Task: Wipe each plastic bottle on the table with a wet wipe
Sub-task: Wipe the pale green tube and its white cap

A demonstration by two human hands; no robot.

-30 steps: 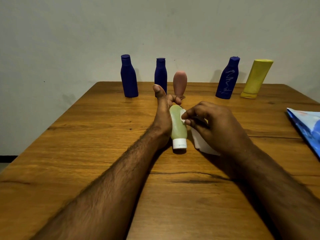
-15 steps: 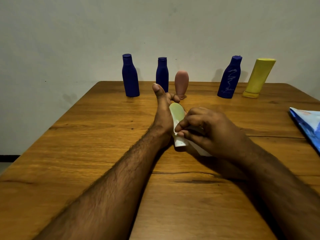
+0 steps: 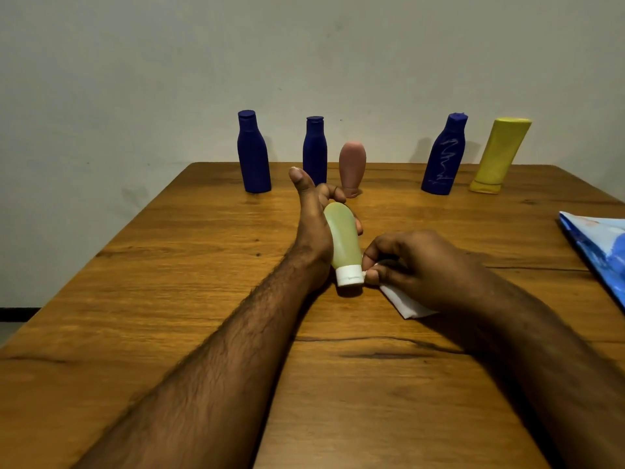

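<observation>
Left hand (image 3: 316, 228) cradling green bottle (image 3: 342, 242), thumb up; right hand (image 3: 416, 265) pinching wipe (image 3: 409, 304) at cap (image 3: 350, 275); I judge cap-wiping underway; next, rub round cap.

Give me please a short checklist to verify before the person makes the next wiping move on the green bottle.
1. Left hand grips the green bottle: ok, fingers curl round its far end.
2. Right hand holds the wet wipe: ok, pinched in the fingers.
3. Wipe touches the bottle: ok at the white cap only.
4. Green body fully wiped: cannot tell.
5. Other bottles out of the way: ok, three blue, the pink bottle and the yellow bottle stand at the far edge.
6. Wipe pack in reach: ok, probably; it lies at the right.
</observation>
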